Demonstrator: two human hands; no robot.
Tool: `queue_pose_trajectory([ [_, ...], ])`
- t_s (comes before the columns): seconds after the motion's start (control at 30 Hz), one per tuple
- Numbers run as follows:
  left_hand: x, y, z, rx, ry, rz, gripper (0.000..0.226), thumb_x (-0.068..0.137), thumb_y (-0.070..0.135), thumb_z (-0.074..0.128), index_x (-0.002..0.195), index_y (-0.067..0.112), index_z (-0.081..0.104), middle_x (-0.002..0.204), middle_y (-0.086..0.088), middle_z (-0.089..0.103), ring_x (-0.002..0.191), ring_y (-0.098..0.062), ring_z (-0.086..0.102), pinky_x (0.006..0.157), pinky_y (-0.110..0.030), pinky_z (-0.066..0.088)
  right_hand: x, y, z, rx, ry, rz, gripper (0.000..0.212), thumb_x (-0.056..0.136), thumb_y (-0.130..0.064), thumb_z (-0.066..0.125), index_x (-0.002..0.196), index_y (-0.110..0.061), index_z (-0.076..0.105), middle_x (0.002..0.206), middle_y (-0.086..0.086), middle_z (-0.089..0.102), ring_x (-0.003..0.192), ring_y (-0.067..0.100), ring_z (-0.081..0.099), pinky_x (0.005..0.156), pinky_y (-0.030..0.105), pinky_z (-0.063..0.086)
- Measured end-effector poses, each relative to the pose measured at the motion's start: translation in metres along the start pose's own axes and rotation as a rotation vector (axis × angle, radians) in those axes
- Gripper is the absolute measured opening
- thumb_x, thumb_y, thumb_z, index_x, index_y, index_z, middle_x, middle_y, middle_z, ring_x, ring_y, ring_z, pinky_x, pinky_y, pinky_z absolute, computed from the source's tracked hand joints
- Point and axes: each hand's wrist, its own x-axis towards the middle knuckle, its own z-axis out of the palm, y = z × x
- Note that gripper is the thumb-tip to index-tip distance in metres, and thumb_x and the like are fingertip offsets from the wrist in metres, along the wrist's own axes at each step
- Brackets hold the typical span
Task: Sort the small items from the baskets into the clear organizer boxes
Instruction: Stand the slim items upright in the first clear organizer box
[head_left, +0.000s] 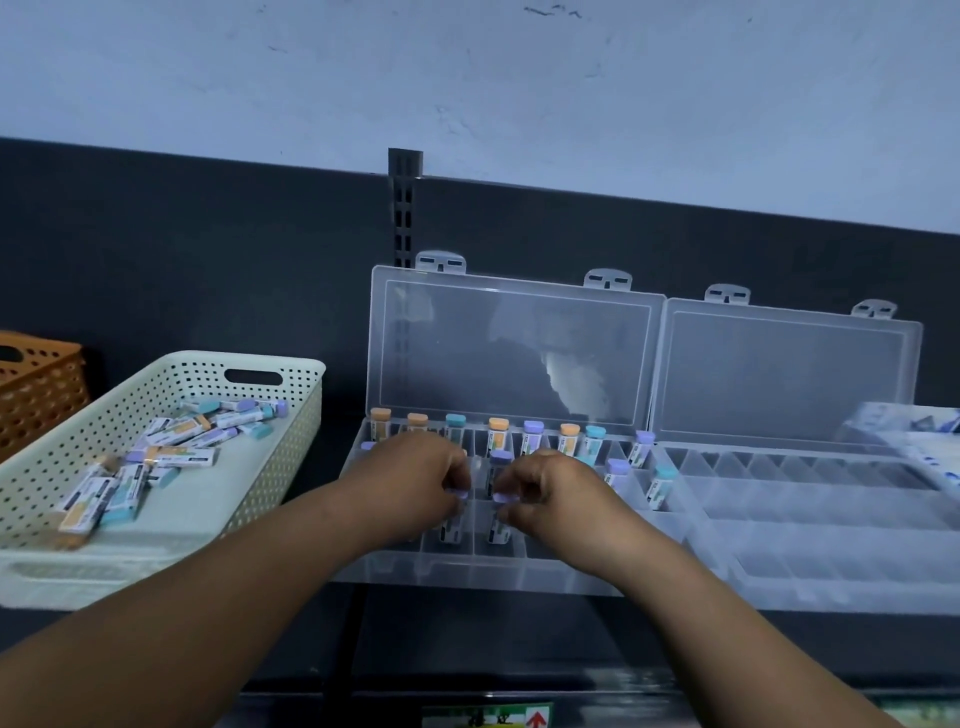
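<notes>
A clear organizer box (415, 569) lies open in the middle, its lid leaning on the dark back panel. Several small erasers with orange, teal and purple ends stand upright in its back compartments. My left hand (421, 480) pinches a purple-ended eraser (451, 530) over a front compartment. Just to its right, my right hand (545, 488) pinches another purple-ended eraser (500, 525) in the neighbouring compartment. A cream perforated basket (291, 447) at the left holds several loose erasers (156, 467).
A second clear organizer box (810, 556) lies open at the right with bare compartments. A packet (904, 431) rests on its far right corner. An orange perforated basket (36, 384) stands at the far left behind the cream one. A slotted shelf upright (404, 208) rises behind.
</notes>
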Motion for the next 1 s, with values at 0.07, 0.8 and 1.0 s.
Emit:
queue_pose_trajectory([
  [0.07,0.001,0.002,-0.001,0.010,-0.004,0.010,0.011,0.086,0.021,0.065,0.093,0.028,0.070,0.097,0.011,0.068,0.086,-0.002,0.059,0.075,-0.020,0.046,-0.001,-0.001,-0.002,-0.014,0.002,-0.005,0.014,0.084,-0.023,0.069,0.098,-0.020,0.069,0.088,-0.010,0.052,0.085,0.012,0.055,0.074,0.024,0.044],
  [0.8,-0.042,-0.038,-0.091,0.241,0.299,-0.131,0.034,0.084,0.035,0.066,0.116,0.029,0.060,0.113,0.005,0.058,0.105,-0.015,0.056,0.090,-0.031,0.045,0.034,-0.079,-0.030,-0.250,0.035,-0.354,0.027,0.091,-0.029,0.057,0.117,-0.023,0.061,0.118,-0.001,0.055,0.111,0.019,0.051,0.094,0.032,0.043],
  [1.0,-0.075,-0.090,-0.127,0.281,0.327,-0.289,0.030,0.084,0.035,0.067,0.113,0.029,0.061,0.112,0.006,0.062,0.102,-0.016,0.057,0.087,-0.033,0.047,0.059,-0.132,0.005,-0.240,-0.018,-0.412,0.042,0.091,-0.032,0.060,0.132,-0.023,0.053,0.129,0.000,0.050,0.119,0.020,0.048,0.099,0.035,0.042],
])
